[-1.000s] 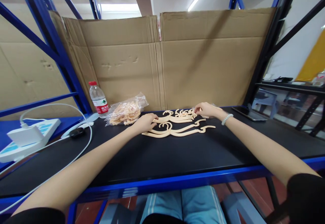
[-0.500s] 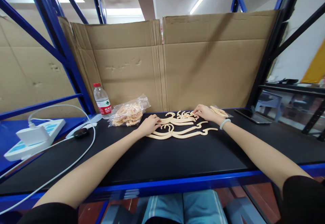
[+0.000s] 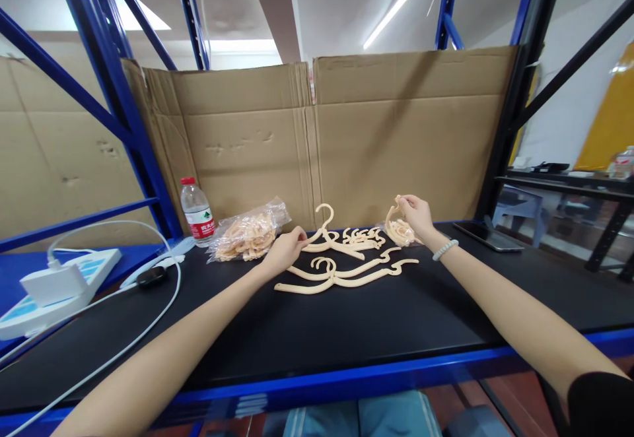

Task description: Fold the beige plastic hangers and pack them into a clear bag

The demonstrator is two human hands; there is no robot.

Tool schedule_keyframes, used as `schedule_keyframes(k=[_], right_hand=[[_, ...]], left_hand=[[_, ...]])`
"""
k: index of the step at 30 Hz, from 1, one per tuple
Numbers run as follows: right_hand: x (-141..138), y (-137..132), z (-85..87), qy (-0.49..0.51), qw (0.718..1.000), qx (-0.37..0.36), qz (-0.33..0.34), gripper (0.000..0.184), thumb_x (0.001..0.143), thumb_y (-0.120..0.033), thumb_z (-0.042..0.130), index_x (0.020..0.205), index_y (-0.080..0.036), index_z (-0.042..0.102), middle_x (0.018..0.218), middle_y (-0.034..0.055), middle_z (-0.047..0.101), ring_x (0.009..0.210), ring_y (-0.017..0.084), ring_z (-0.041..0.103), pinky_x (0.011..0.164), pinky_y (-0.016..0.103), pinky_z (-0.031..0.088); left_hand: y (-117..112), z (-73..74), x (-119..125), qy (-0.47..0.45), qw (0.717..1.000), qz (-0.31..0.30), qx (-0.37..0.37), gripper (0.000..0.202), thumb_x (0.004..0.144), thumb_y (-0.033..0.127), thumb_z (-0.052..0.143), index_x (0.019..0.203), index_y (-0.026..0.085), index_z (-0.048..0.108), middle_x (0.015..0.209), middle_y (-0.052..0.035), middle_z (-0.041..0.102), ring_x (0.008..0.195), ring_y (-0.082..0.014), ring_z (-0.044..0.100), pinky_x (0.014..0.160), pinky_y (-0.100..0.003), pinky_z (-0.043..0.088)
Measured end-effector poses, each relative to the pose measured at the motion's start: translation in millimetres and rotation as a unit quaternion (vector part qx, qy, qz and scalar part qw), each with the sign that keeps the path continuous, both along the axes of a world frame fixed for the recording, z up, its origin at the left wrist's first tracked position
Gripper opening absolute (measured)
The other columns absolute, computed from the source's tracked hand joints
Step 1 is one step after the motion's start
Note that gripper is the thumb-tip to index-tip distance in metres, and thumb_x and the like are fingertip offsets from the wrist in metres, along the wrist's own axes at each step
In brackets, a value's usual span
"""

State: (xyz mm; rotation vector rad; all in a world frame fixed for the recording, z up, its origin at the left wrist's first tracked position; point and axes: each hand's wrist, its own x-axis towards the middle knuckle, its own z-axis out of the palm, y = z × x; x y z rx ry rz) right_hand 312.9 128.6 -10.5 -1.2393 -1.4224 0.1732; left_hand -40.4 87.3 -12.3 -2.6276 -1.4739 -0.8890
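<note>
My left hand [image 3: 286,251] pinches the left end of a cream plastic clothes hanger [image 3: 327,234], whose hook stands raised above the table. My right hand [image 3: 417,216] is lifted at the right, fingers closed on a curved cream hanger piece [image 3: 390,214]. Below that piece lies a clear bag [image 3: 403,234] with cream parts in it. Small hook-shaped pieces [image 3: 364,236] are heaped between my hands. Closer to me, two more cream hangers [image 3: 333,281] lie flat, one overlapping the other, with hook-shaped pieces at their right ends.
A larger bag of cream parts [image 3: 250,234] rests left of my left hand, beside a water bottle [image 3: 198,212]. White cables and a power strip [image 3: 59,292] occupy the left. A phone [image 3: 488,235] lies far right. Cardboard [image 3: 411,140] walls the black table's back.
My right hand has moved from the small-piece heap to the right and up, now with a curved piece. The hanger at my left hand has tipped so its hook sticks up.
</note>
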Motion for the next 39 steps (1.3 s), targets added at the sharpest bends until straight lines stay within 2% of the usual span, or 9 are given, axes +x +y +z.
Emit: schedule_keyframes(k=[3, 6, 10, 13, 17, 23, 29, 36, 39], right_hand=[[-14.2, -20.0, 8.6, 0.088, 0.992, -0.031, 0.082, 0.044, 0.078, -0.057, 0.047, 0.089, -0.016, 0.058, 0.073, 0.0088, 0.064, 0.063, 0.018, 0.058, 0.055, 0.028, 0.043], [-31.6, -42.0, 12.6, 0.201, 0.952, -0.096, 0.208, 0.037, 0.073, -0.049, 0.061, 0.089, -0.016, 0.060, 0.089, 0.0123, 0.067, 0.071, 0.018, 0.063, 0.058, 0.028, 0.047], [-48.2, -62.7, 5.1, 0.247, 0.912, -0.148, 0.292, 0.032, 0.067, -0.038, 0.072, 0.087, -0.015, 0.063, 0.093, 0.0108, 0.067, 0.076, 0.017, 0.063, 0.065, 0.028, 0.050], [-53.7, -69.4, -3.5, 0.288, 0.891, -0.160, 0.314, 0.030, 0.061, -0.026, 0.078, 0.082, -0.018, 0.057, 0.084, 0.0058, 0.067, 0.076, 0.015, 0.063, 0.073, 0.028, 0.052], [-54.5, -70.4, -7.3, 0.320, 0.871, -0.160, 0.336, 0.034, 0.062, -0.018, 0.077, 0.088, -0.021, 0.055, 0.083, 0.0042, 0.067, 0.083, 0.017, 0.064, 0.083, 0.032, 0.052], [-47.5, -65.9, -6.5, 0.260, 0.884, -0.198, 0.333, 0.020, 0.071, -0.027, 0.073, 0.081, -0.016, 0.059, 0.091, 0.0092, 0.067, 0.091, 0.020, 0.063, 0.081, 0.032, 0.052], [-46.5, -62.8, -9.2, 0.259, 0.870, -0.224, 0.356, 0.018, 0.075, -0.030, 0.071, 0.080, -0.016, 0.060, 0.097, 0.0105, 0.068, 0.089, 0.018, 0.062, 0.080, 0.030, 0.052], [-43.0, -65.8, -3.3, 0.279, 0.819, -0.279, 0.417, 0.018, 0.078, -0.028, 0.069, 0.074, -0.017, 0.056, 0.103, 0.0112, 0.066, 0.099, 0.019, 0.062, 0.083, 0.029, 0.052], [-42.8, -67.5, -1.7, 0.293, 0.801, -0.308, 0.421, 0.020, 0.078, -0.025, 0.070, 0.073, -0.017, 0.053, 0.097, 0.0099, 0.065, 0.100, 0.021, 0.063, 0.087, 0.032, 0.051]], left_hand=[[-8.3, 5.6, -1.3, -0.082, 0.996, -0.002, 0.023, 0.004, 0.085, 0.024, 0.048, 0.084, 0.020, 0.048, 0.079, -0.0037, 0.065, 0.077, -0.0196, 0.063, 0.070, -0.032, 0.047], [-17.4, 6.7, -1.1, -0.165, 0.985, -0.044, 0.016, 0.006, 0.084, 0.024, 0.048, 0.089, 0.020, 0.046, 0.081, -0.0028, 0.064, 0.079, -0.0184, 0.064, 0.072, -0.032, 0.049], [-28.3, 5.1, 2.1, -0.176, 0.982, -0.065, 0.015, 0.016, 0.085, 0.023, 0.047, 0.100, 0.019, 0.048, 0.080, -0.0022, 0.063, 0.078, -0.0175, 0.064, 0.074, -0.032, 0.048], [-34.3, 4.2, 6.2, -0.132, 0.989, -0.047, 0.035, 0.017, 0.085, 0.022, 0.046, 0.100, 0.019, 0.052, 0.079, -0.0026, 0.064, 0.076, -0.0180, 0.062, 0.074, -0.032, 0.047], [-37.6, 1.8, 10.9, -0.124, 0.990, -0.061, 0.035, 0.014, 0.085, 0.021, 0.045, 0.096, 0.019, 0.054, 0.085, -0.0044, 0.067, 0.080, -0.0183, 0.063, 0.075, -0.031, 0.047], [-37.5, -1.7, 13.4, -0.134, 0.989, -0.050, 0.043, 0.010, 0.085, 0.020, 0.045, 0.091, 0.020, 0.053, 0.087, -0.0035, 0.067, 0.081, -0.0181, 0.062, 0.076, -0.031, 0.048], [-39.4, -1.2, 15.1, -0.135, 0.989, -0.043, 0.039, 0.009, 0.084, 0.018, 0.045, 0.090, 0.020, 0.051, 0.088, -0.0033, 0.066, 0.081, -0.0178, 0.061, 0.076, -0.030, 0.047], [-40.8, -1.4, 15.4, -0.125, 0.991, -0.034, 0.040, 0.009, 0.084, 0.017, 0.044, 0.089, 0.020, 0.050, 0.087, -0.0039, 0.065, 0.081, -0.0188, 0.061, 0.075, -0.031, 0.045], [-40.8, -1.9, 14.7, -0.120, 0.991, -0.031, 0.042, 0.009, 0.084, 0.017, 0.044, 0.090, 0.020, 0.051, 0.087, -0.0041, 0.065, 0.081, -0.0191, 0.060, 0.074, -0.031, 0.045]])
